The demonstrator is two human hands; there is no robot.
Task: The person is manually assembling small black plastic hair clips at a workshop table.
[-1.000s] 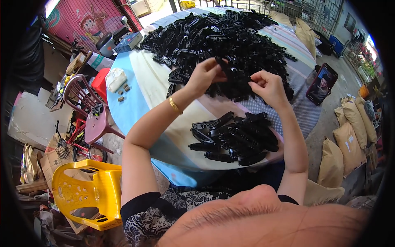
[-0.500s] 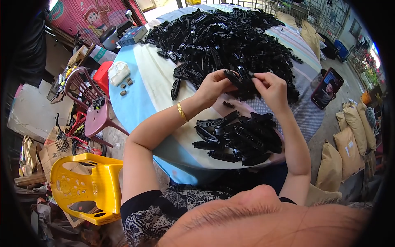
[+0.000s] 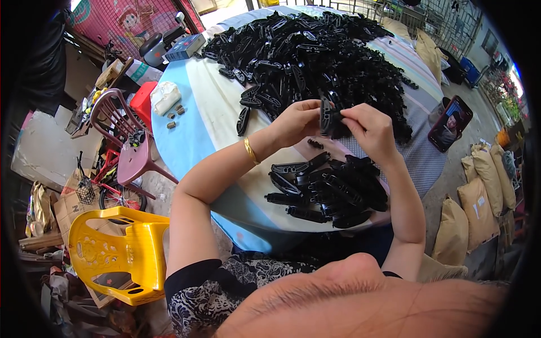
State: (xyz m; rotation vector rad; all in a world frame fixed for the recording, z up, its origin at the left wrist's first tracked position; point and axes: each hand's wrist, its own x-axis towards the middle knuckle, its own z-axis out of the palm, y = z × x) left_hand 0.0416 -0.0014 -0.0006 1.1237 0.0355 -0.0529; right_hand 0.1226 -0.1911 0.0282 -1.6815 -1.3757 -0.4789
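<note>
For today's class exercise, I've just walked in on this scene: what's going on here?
A person sits at a round table, holding one black plastic part up between both hands: the left hand and the right hand pinch it together. A big heap of like parts covers the far side of the table; a smaller pile lies just below the hands. A phone rests at the right edge.

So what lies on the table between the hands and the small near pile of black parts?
In the head view, one small black piece lies alone on the tablecloth, between the hands and the near pile.
</note>
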